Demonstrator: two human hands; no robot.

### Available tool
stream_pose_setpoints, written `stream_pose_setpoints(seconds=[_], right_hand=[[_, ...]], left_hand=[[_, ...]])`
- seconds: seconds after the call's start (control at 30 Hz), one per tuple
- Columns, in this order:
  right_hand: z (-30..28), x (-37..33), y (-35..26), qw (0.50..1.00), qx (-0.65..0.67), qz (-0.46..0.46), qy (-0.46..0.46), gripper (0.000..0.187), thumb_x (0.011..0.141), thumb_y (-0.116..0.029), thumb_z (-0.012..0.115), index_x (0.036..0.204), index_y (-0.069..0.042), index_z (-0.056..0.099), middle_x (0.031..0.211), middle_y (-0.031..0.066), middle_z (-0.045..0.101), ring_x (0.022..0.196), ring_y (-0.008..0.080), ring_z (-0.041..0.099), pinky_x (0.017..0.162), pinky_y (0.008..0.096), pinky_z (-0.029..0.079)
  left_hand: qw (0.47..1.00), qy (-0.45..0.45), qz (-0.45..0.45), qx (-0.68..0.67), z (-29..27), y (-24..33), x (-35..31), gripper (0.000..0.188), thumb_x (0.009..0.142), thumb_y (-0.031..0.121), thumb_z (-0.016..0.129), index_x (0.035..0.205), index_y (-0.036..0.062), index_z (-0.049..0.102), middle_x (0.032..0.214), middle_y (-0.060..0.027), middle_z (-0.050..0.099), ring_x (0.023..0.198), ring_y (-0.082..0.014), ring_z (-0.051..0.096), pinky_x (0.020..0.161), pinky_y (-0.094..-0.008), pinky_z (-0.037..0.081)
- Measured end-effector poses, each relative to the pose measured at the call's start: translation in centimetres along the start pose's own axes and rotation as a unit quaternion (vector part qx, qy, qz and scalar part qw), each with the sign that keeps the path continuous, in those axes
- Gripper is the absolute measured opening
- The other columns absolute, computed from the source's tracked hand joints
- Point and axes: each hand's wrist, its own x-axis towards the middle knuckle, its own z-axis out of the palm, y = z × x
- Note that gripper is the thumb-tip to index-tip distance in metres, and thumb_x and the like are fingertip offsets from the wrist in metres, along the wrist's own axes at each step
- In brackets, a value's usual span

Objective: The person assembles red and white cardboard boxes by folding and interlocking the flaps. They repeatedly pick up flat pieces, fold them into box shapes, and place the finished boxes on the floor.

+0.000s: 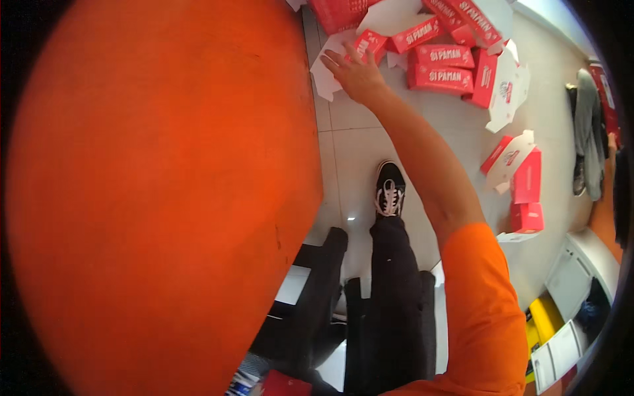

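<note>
My right hand (360, 76) reaches forward and down to the pile of folded cardboard boxes on the floor. Its fingers are spread, with nothing gripped. Under and beside the fingertips are a white open flap (323, 79) and a small red box (371, 43); whether the fingers touch them I cannot tell. Right of the hand lie red boxes with white lettering, among them a stacked pair (441, 79) and a tilted box (415, 34). A larger red box (337, 14) is cut off by the top edge. My left hand is out of the picture.
An orange tabletop (165, 185) fills the left side. More red and white boxes (526, 175) lie on the tiled floor (353, 148) to the right. My shoe (389, 188) is below my arm. Far right are a person's grey trousers (588, 132) and a white cabinet (569, 274).
</note>
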Motion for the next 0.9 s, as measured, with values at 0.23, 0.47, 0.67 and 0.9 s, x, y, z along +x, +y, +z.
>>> stream_pose_setpoints(seconds=[0.23,0.47,0.67,0.9], right_hand=[[1.2,-6.5,-1.0,0.958,-0.128,0.010,-0.258,0.033,0.096,-0.026,0.057,0.125,-0.016,0.069,0.145,0.0028,0.056,0.150,0.0311,0.034,0.121,0.0661,0.022],[-12.1,-30.2,-4.3,0.988,0.121,0.079,-0.057,0.009,0.085,-0.021,0.072,0.089,-0.014,0.073,0.109,0.0047,0.067,0.129,0.0263,0.052,0.108,0.0571,0.034],[-37.8,-38.7,-15.0,0.915,0.342,0.183,0.107,0.017,0.079,-0.019,0.086,0.087,-0.011,0.073,0.090,0.0026,0.068,0.096,0.0227,0.064,0.105,0.0504,0.035],[-57.1,-42.0,-28.6,0.885,0.364,-0.197,0.213,0.023,0.075,-0.015,0.089,0.093,-0.008,0.077,0.089,0.0008,0.072,0.074,0.0169,0.063,0.095,0.0396,0.046]], left_hand=[[1.000,0.000,-0.006,0.022,-1.2,-0.3,-0.8,0.060,0.111,0.044,0.040,0.143,-0.0062,0.050,0.137,-0.0201,0.060,0.119,-0.0282,0.063,0.098,-0.0415,0.054],[0.999,-0.031,0.028,-0.032,-7.7,-6.8,-3.0,0.065,0.111,0.048,0.039,0.143,-0.0071,0.051,0.137,-0.0200,0.061,0.118,-0.0279,0.064,0.097,-0.0416,0.054],[0.973,-0.128,0.079,-0.175,-10.4,-9.0,-2.7,0.064,0.111,0.047,0.039,0.137,-0.0082,0.057,0.126,-0.0187,0.068,0.111,-0.0266,0.068,0.096,-0.0398,0.055],[0.971,-0.128,0.134,-0.152,-8.7,-6.8,-2.8,0.053,0.107,0.042,0.052,0.104,-0.0072,0.071,0.070,-0.0062,0.060,0.067,-0.0129,0.050,0.062,-0.0312,0.044]])
